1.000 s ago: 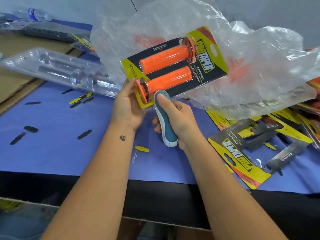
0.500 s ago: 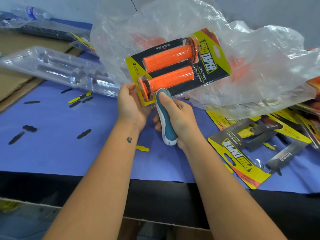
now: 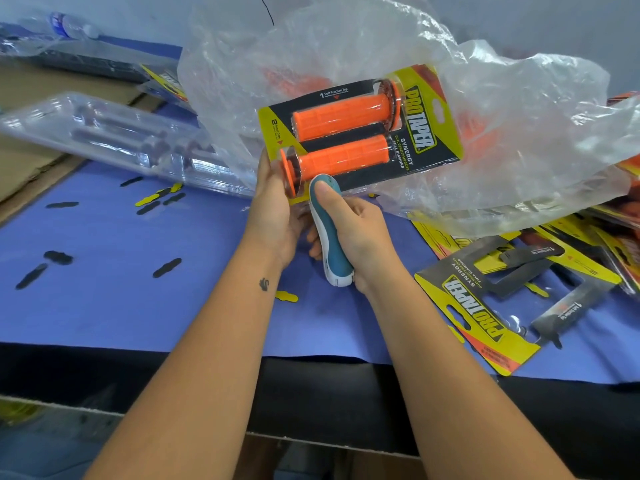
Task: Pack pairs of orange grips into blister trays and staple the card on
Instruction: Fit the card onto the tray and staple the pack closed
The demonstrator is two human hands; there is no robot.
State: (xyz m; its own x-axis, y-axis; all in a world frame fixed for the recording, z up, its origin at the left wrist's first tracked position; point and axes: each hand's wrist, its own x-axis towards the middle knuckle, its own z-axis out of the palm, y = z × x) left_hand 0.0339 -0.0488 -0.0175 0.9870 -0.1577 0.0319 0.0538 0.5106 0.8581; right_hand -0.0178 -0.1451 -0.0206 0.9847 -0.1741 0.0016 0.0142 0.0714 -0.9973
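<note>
From where I'm watching, the left hand (image 3: 273, 209) is grasping the packed blister pack (image 3: 360, 133) by its lower-left corner, holding it up off the blue mat (image 3: 138, 289) around 12 o'clock from the hands. Two orange grips (image 3: 343, 114) sit side by side inside it, the card's logo end pointing to 2 o'clock. The right hand (image 3: 353, 233) is wrapped around a teal stapler (image 3: 329, 237), thumb on top, its nose at the card's bottom edge. Loose cards (image 3: 478, 313) lie at 3 o'clock, empty clear trays (image 3: 114, 133) at 10, and a crumpled plastic bag (image 3: 519, 133) sits behind the pack.
</note>
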